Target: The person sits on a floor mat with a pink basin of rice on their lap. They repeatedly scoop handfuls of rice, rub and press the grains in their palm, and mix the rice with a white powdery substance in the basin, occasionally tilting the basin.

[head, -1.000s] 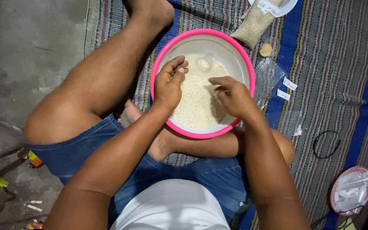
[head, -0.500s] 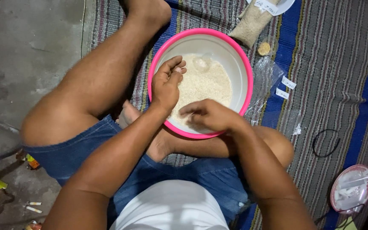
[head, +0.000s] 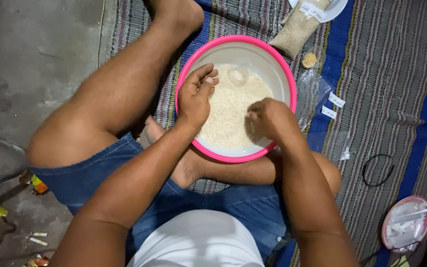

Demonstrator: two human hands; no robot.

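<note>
A person sits on a striped mat [head: 396, 99] with a round bowl [head: 213, 49] in front of their crossed legs. The bowl is white inside and has a bright pink rim. It sits on the mat near the mat's left edge, just past the person's foot.

Inside the bowl is a heap of white rice [head: 231, 116]. The grains are tiny and pale, and they cover most of the bottom. The far side of the bowl is bare and shiny. A small clear round thing [head: 236, 75] lies at the top edge of the rice; what it is cannot be told.

The left hand [head: 196, 96] rests on the left rim of the bowl. Its palm faces up and its fingers are loosely curled, with the fingertips over the rice. It grips nothing that can be seen.

The right hand [head: 269, 118] is down in the rice on the right side of the bowl. Its fingers are bunched together and point down into the grains, like a pinch. Whether it has any grains between them cannot be told.

Past the bowl, near the far edge of the mat, lies a clear bag of grain [head: 297, 29]. A small pink-rimmed lid [head: 405, 223] lies on the mat near its right edge.
</note>
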